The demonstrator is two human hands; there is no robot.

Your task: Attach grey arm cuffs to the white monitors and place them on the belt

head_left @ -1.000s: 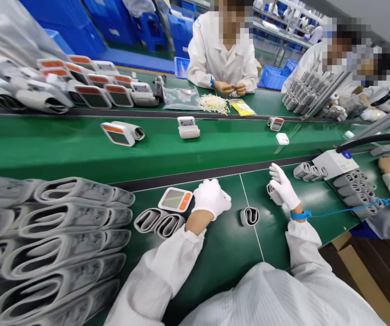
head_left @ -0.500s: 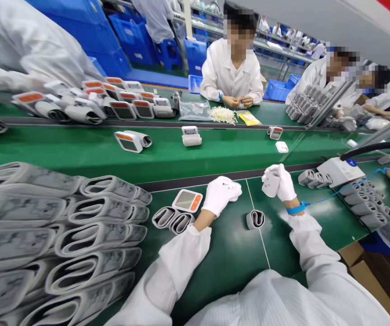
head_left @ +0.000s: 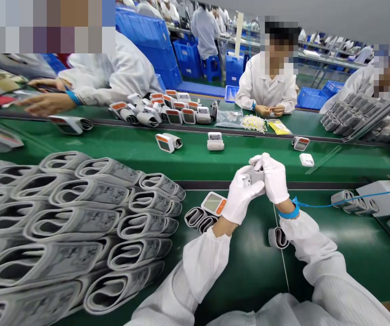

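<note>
My gloved left hand (head_left: 242,194) is closed on a small white device (head_left: 245,180), mostly covered by the fingers. Against it, my gloved right hand (head_left: 273,179) grips a rolled grey cuff (head_left: 258,174), so the two pieces meet between my hands. Left of my left hand, a white monitor with orange buttons (head_left: 213,203) lies on the green table beside two rolled cuffs (head_left: 195,218). Another rolled cuff (head_left: 278,237) rests below my right hand, near the white line. Part of each held piece is hidden by the gloves.
Many rolled grey cuffs (head_left: 59,222) cover the left side. Beyond the table edge, a green belt (head_left: 113,156) carries monitors with cuffs (head_left: 168,142) and a white device (head_left: 306,160). A person (head_left: 268,86) sits across; another person's hand (head_left: 50,103) reaches in at the left.
My hands have come together, bringing the cuff in my right hand against the white device in my left. The view has swung left, showing more piled cuffs and another person's arms.
</note>
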